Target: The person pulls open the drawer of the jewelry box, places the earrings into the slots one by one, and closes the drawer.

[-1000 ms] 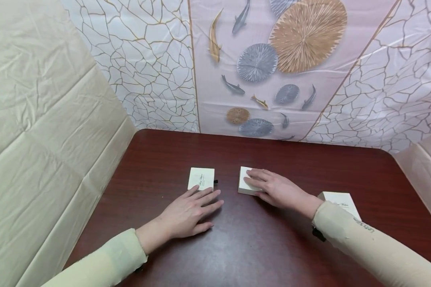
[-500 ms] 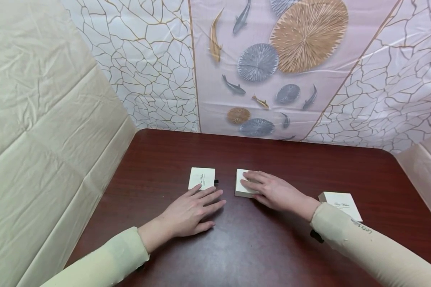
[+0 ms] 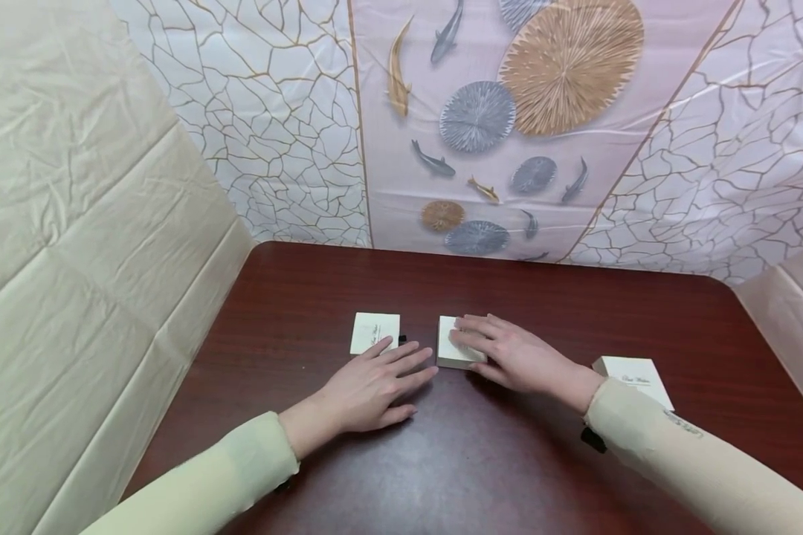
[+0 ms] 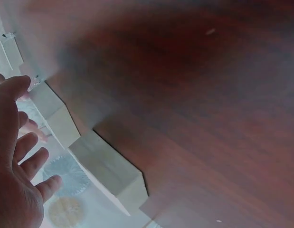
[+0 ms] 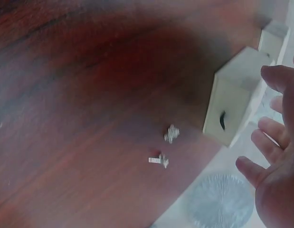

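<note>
We see left hand (image 3: 371,390) spread wide by left white box (image 3: 375,329) | right hand (image 3: 525,355), fingers extended over squarish middle box (image 3: 446,347), wood-grain table's (image 3: 455,461) centre | right wrist alone shows black tab (image 5: 222,120), silvery pieces (image 5: 171,134)

Logged 1st wht box (image 3: 446,348): lying flat, closed, w/ blk tab (image 5: 222,120) on 3 o'clock side; partly covered on top by R hand (image 3: 520,355). Logged 2nd wht box (image 3: 366,327) at approx. 9 o'clock of 1st, near but not touching: flat, closed, w/ blk script on top, blk tab at 3 o'clock. Partly hidden at 5 o'clock corner by L hand (image 3: 375,388); unable to confirm contact.
</note>
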{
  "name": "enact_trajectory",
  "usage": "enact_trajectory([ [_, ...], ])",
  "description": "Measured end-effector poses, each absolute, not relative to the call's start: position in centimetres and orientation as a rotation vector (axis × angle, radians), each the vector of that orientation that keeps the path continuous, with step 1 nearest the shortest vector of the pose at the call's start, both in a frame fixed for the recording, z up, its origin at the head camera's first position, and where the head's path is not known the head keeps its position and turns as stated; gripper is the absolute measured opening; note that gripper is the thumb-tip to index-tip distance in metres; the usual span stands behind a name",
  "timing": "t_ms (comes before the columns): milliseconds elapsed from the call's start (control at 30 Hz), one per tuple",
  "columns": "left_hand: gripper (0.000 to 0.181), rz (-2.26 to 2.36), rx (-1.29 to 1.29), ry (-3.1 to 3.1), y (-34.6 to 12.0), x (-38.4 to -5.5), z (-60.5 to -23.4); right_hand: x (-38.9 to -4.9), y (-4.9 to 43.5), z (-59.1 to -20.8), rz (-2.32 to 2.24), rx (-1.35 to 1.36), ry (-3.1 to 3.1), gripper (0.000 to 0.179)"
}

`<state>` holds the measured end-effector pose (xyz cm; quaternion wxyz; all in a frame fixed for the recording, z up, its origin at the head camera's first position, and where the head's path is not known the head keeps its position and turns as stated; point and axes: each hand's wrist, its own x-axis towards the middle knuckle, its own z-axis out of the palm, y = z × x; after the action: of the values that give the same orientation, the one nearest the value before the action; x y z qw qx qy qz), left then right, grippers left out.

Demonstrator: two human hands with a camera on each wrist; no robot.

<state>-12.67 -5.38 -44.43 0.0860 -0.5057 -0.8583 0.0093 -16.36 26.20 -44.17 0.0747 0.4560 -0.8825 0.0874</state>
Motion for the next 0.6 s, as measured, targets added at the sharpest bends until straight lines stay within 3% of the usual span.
enact_trajectory([
  [333,0.062,0.051,-1.536,-2.557,-1.4,-14.8,-43.9,-16.3,29.1,-41.8,0.363,1.129,-2.772,0.055],
  [600,0.063,0.093,-1.527,-2.606,1.6,-16.3,-44.4,-16.5,30.3,-41.9,0.411,1.02,-2.878,0.04],
])
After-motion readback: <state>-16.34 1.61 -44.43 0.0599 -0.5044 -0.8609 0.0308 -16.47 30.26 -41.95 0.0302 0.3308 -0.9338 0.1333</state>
